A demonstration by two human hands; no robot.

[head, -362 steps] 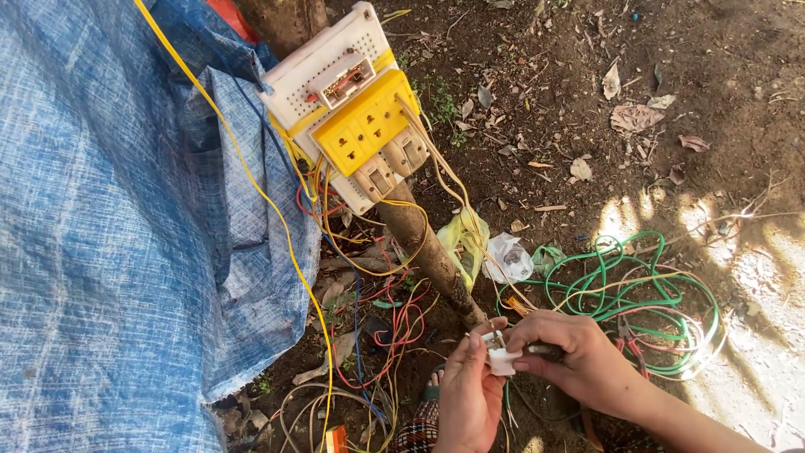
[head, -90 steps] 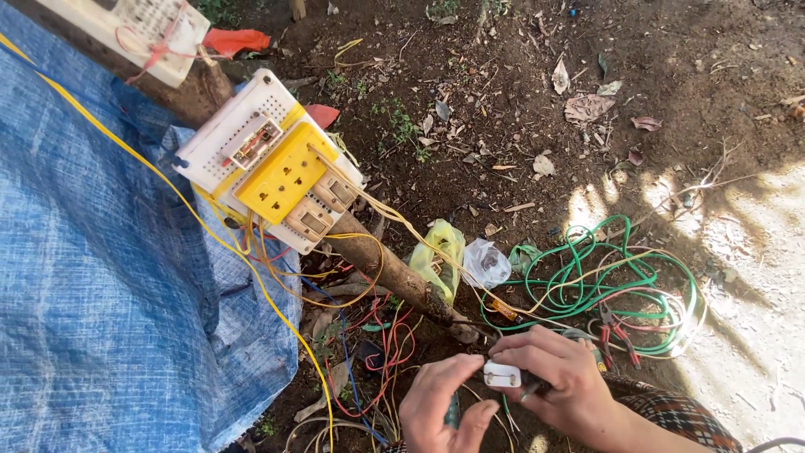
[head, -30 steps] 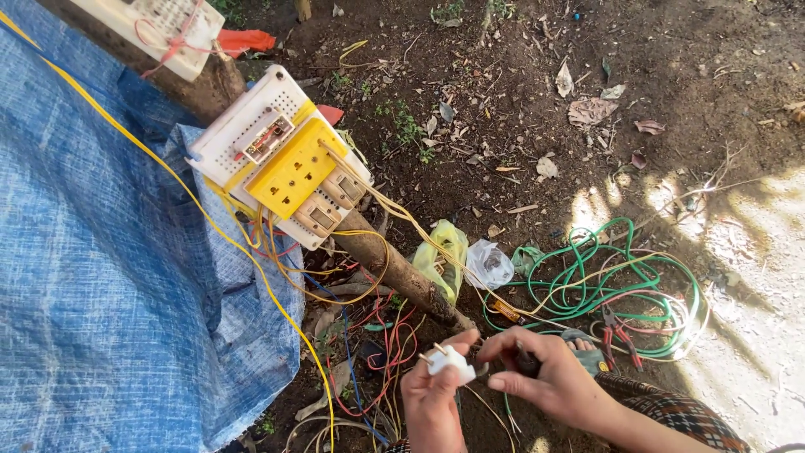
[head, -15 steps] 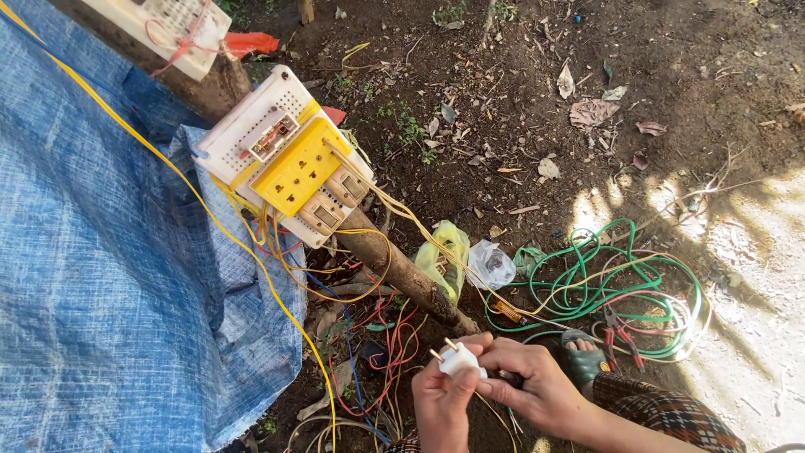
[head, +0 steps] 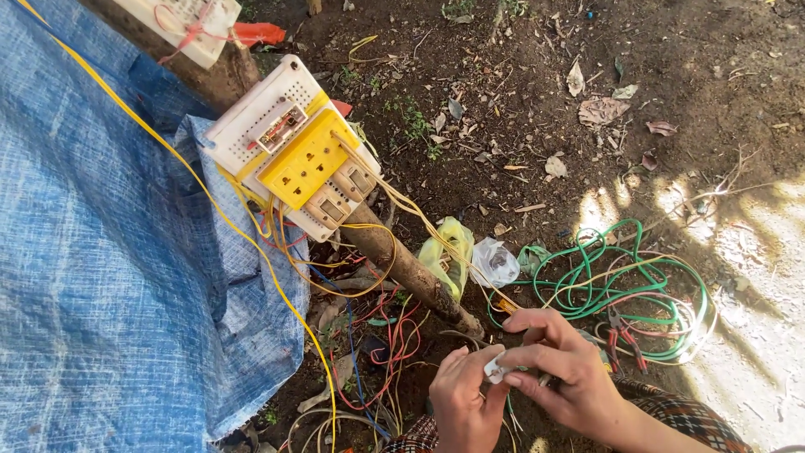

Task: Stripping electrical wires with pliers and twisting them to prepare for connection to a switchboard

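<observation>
The small white plastic electrical fitting (head: pixel 495 367) now sits a little lower than half a second ago, pinched between both thumbs at six o'clock. The left hand (head: pixel 464 401) and right hand (head: pixel 560 369) both grasp it. At twelve o'clock lies a crumpled clear plastic bag (head: pixel 495 262); its contents cannot be made out.

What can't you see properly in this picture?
Head view:
- Small white part: mostly hidden by the fingers of the left hand and right hand.
- Second white board: cut off by the top edge.
- Ground under the blue tarp: covered.
</observation>
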